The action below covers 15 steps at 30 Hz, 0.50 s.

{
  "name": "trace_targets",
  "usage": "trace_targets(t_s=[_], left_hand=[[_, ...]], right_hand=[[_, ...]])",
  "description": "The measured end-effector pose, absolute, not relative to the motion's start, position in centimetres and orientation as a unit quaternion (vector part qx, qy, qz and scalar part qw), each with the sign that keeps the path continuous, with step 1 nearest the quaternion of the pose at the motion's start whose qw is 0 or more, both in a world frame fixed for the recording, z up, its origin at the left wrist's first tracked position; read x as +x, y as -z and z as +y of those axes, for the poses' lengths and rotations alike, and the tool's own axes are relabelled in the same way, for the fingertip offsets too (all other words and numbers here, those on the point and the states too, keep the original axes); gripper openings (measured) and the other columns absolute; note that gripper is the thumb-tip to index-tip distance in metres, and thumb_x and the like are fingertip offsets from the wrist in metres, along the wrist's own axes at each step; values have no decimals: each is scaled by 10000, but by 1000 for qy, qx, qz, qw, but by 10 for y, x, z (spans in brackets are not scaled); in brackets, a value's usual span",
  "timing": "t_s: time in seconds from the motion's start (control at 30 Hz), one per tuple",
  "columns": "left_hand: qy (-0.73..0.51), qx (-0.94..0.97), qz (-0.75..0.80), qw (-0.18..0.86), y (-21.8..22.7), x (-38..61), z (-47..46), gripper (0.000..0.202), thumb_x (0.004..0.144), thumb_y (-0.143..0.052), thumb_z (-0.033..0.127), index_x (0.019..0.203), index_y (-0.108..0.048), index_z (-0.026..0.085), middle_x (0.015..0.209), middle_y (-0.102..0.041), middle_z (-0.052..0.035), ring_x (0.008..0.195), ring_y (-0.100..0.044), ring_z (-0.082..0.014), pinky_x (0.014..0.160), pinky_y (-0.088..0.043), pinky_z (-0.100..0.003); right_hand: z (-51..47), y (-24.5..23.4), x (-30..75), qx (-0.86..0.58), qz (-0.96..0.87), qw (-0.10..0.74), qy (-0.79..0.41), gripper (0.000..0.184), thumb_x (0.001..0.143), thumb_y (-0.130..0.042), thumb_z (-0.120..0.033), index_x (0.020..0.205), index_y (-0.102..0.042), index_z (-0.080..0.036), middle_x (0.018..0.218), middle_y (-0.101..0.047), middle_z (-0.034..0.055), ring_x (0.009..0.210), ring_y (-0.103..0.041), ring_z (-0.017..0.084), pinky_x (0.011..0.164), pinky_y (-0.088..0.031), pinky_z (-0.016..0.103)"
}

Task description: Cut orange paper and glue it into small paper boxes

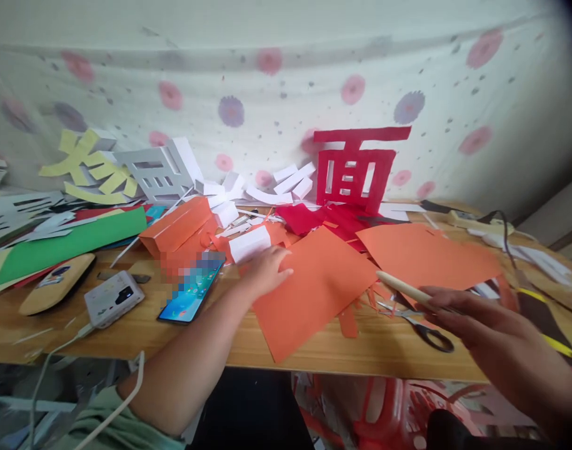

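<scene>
My left hand (265, 272) is over the upper left part of an orange paper sheet (314, 287), its fingertips and thumb apart. Just beyond it lies a white paper piece (249, 245) with orange paper at its end; whether my fingers touch it I cannot tell. My right hand (485, 331) grips a pale wooden stick (402, 287), whose tip points left over the sheet's right corner. Beneath the stick lie scissors (431, 334) with black handles and some orange paper scraps (349, 322). A second orange sheet (431, 253) is behind them.
A phone (194, 290), a white device with a cable (113, 299) and a tan oval case (57, 284) are at left. Behind stand a red paper character (356, 165), white and yellow paper characters and a folded orange paper block (177, 226). A power strip (477, 222) is at right.
</scene>
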<state>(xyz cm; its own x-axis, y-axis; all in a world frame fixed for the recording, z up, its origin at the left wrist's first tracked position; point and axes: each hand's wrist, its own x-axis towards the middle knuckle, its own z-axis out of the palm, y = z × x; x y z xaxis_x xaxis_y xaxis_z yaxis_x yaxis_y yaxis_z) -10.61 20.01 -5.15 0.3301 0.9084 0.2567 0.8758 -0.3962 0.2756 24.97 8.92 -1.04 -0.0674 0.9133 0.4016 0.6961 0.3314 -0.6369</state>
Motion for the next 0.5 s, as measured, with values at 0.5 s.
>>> trace_targets(t_s=[0.5], left_hand=[[-147, 768, 618, 78, 54, -113, 209, 620, 698, -725, 446, 1237, -553, 193, 1266, -578, -167, 1216, -497, -356, 1019, -365, -427]], right_hand=[[255, -35, 106, -561, -687, 392, -243, 363, 843, -583, -328, 1175, -614, -186, 1037, -699, 94, 887, -657, 200, 685, -529, 297]])
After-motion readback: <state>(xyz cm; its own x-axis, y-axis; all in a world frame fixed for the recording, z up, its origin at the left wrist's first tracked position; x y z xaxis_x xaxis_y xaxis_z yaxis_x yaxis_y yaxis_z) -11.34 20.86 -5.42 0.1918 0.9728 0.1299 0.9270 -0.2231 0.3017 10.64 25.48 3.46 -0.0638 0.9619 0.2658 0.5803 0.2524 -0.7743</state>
